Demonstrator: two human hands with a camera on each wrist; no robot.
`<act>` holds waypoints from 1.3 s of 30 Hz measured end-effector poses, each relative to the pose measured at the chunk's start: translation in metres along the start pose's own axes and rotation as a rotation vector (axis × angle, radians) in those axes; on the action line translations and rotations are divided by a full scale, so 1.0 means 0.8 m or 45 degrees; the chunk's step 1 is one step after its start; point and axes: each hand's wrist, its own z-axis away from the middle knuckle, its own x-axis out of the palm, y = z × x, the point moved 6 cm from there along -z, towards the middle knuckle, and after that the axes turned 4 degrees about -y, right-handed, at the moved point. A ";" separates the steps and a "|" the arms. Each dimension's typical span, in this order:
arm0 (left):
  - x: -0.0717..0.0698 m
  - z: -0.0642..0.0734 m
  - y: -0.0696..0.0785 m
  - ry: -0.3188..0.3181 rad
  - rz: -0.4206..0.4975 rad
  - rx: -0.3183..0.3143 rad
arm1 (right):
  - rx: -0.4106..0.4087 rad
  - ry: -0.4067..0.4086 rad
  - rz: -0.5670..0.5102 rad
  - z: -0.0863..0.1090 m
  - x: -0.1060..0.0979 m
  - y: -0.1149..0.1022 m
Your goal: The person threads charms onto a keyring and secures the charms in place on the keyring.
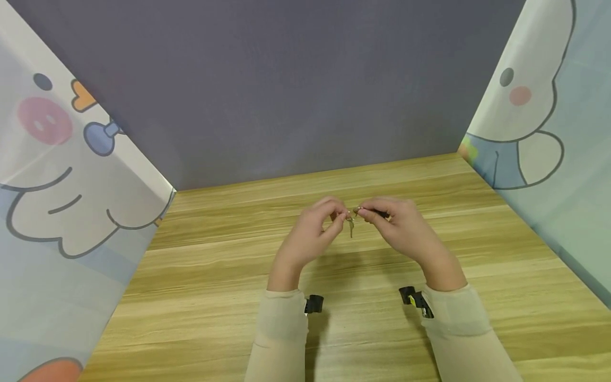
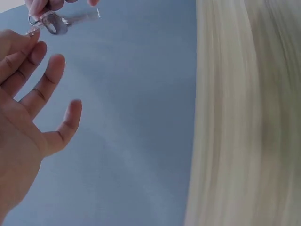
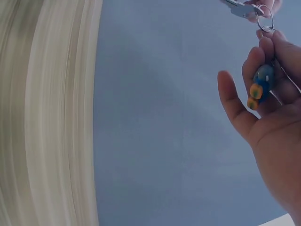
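Fingertips of my left hand (image 1: 312, 231) pinch small metal at the key ring (image 3: 265, 18), from which a key (image 1: 351, 228) hangs down. In the left wrist view the key (image 2: 56, 23) looks blurred, and that hand's other fingers spread apart. My right hand (image 1: 406, 225) pinches the keychain's end just beside the ring. Attached there, a blue charm (image 3: 263, 77) with orange feet-like ends hangs against the right fingers. Both hands are raised over the table, fingertips nearly meeting. Exactly which metal part the left fingertips grip is partly hidden.
The wood-grain table (image 1: 215, 297) spreads beneath both hands. A grey panel (image 1: 286, 95) rises at its back edge, and cartoon-printed panels (image 1: 563, 212) flank it. Black wrist devices (image 1: 314, 304) stick out from both sleeves.
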 end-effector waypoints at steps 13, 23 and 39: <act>0.000 -0.002 0.022 -0.036 -0.490 0.018 | -0.248 -0.030 0.082 -0.002 -0.004 -0.009; 0.001 -0.004 0.024 -0.034 -0.498 0.019 | -0.152 -0.068 0.134 -0.007 -0.002 -0.010; -0.001 -0.002 0.010 0.129 -0.232 0.007 | -0.077 -0.033 -0.025 -0.003 -0.001 -0.013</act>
